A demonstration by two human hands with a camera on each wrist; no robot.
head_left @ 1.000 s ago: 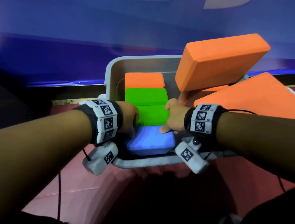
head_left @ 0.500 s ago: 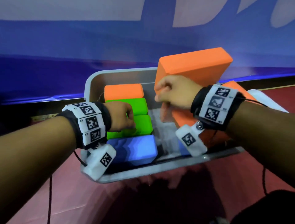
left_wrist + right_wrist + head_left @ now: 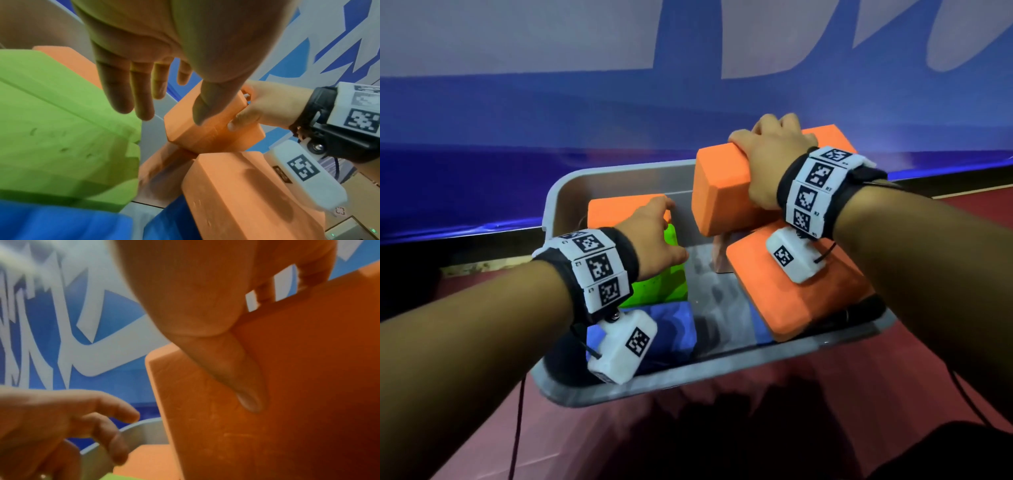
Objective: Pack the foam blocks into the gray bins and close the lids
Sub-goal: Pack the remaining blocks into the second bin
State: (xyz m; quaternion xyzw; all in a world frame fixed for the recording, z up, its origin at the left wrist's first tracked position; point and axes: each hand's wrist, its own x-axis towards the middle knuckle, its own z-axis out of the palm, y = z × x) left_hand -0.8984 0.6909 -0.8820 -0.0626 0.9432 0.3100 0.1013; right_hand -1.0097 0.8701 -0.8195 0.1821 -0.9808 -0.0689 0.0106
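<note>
A gray bin (image 3: 709, 371) holds a row of foam blocks on its left side: an orange block (image 3: 613, 210) at the back, green blocks (image 3: 664, 284) (image 3: 61, 121) in the middle, a blue block (image 3: 674, 329) in front. My right hand (image 3: 770, 161) grips a large orange block (image 3: 719, 195) (image 3: 207, 134) (image 3: 267, 418) from above, fingers over its far edge and thumb on its near face, above the bin's right side. Below it another orange block (image 3: 791, 298) (image 3: 236, 194) leans tilted inside the bin. My left hand (image 3: 654, 240) (image 3: 144, 91) hovers over the green blocks, fingers relaxed, holding nothing.
The bin sits on a dark red floor (image 3: 756, 428). A blue and white banner wall (image 3: 585, 85) stands right behind it. A strip of bare bin bottom (image 3: 715, 308) shows between the left row and the tilted orange block.
My right hand went from the blue block to the large orange block and now grips it from above. My left hand lifted off the green blocks and its fingers opened.
</note>
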